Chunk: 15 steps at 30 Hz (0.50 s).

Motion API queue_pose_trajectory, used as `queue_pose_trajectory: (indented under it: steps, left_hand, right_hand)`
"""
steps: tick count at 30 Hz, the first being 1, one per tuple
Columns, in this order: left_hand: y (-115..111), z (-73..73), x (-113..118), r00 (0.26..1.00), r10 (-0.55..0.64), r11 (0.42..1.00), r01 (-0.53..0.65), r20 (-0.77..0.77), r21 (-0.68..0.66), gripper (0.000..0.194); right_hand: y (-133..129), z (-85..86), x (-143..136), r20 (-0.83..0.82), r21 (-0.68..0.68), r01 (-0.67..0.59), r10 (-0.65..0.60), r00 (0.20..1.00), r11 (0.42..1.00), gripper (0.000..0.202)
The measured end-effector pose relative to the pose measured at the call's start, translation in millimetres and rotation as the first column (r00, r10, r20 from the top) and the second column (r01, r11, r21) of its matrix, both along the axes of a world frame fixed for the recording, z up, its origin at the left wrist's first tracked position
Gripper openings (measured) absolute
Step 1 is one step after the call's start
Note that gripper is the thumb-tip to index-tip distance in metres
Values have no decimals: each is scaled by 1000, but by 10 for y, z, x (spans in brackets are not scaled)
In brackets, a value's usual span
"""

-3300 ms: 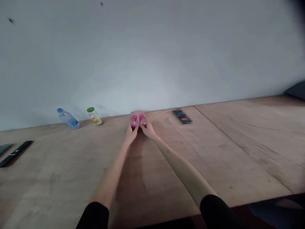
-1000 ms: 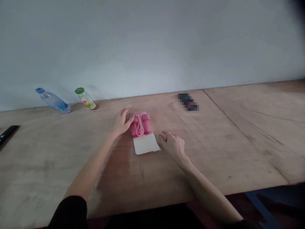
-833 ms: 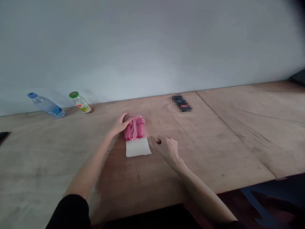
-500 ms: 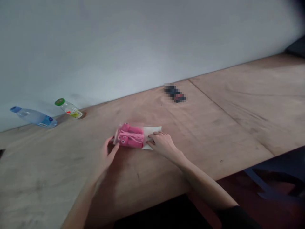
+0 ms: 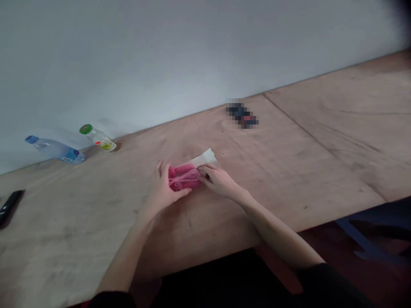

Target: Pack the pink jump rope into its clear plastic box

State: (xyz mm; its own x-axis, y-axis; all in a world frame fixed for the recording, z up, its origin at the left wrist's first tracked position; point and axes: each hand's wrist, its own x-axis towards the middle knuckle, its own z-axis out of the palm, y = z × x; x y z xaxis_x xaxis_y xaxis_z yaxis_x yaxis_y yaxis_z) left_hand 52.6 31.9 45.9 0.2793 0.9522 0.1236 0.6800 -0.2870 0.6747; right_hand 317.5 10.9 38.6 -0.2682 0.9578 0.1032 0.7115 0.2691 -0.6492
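Note:
A pink jump rope (image 5: 185, 177) with two handles and a coiled cord lies on the wooden table, between both hands. Small eye shapes mark its handle ends. My left hand (image 5: 167, 188) wraps round its left end, thumb in front and fingers behind. At the right end, the bent fingers of my right hand (image 5: 213, 177) grip the rope. A white, partly clear wrapper (image 5: 205, 157) sticks out behind the rope and my right fingers.
Near the wall at the left lie a blue-capped plastic bottle (image 5: 56, 149) and a green-capped bottle (image 5: 99, 139). A blurred dark object (image 5: 242, 114) is at the back. A black object (image 5: 10, 208) lies at the far left of the table (image 5: 80, 226).
My left hand has moved right and further over the pink rope. The white wrapper, earlier flat at the right end, now angles up behind it. The view has shifted slightly.

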Motion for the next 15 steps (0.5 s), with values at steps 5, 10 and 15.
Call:
queue_pose_trajectory:
  steps: [5, 10, 15]
  left_hand:
    - [356, 164, 240, 924, -291, 957, 286, -248, -57, 141]
    - [345, 322, 191, 871, -427, 903, 399, -242, -158, 140]
    - [148, 445, -55, 862, -433, 899, 393, -262, -193, 144]
  right_hand:
    - [71, 11, 82, -73, 63, -68, 72, 995, 996, 30]
    - [60, -20, 64, -108, 147, -221, 238, 965, 964, 18]
    - [-80, -87, -129, -51, 194, -355, 371, 927, 914, 38]
